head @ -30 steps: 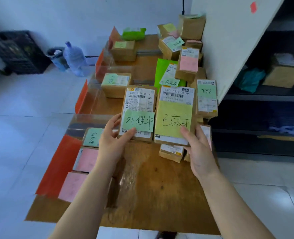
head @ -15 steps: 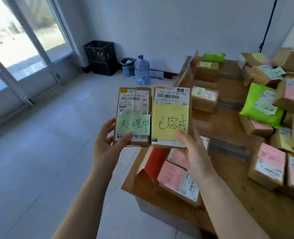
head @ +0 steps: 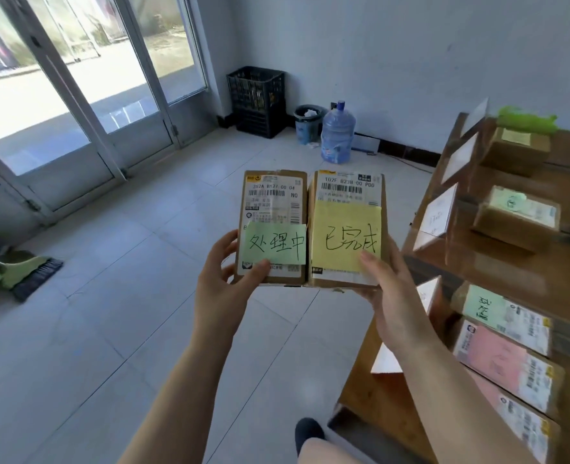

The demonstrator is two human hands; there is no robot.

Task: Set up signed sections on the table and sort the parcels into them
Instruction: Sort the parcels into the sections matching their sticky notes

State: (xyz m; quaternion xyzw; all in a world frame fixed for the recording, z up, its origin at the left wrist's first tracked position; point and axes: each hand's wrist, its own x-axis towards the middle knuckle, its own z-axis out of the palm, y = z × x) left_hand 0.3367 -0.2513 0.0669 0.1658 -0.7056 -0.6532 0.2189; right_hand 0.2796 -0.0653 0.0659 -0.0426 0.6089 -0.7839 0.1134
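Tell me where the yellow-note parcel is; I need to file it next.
In the head view it sits centre frame, held up over the floor by the right hand, edge to edge with the green-note parcel on its left: yellow-note parcel.
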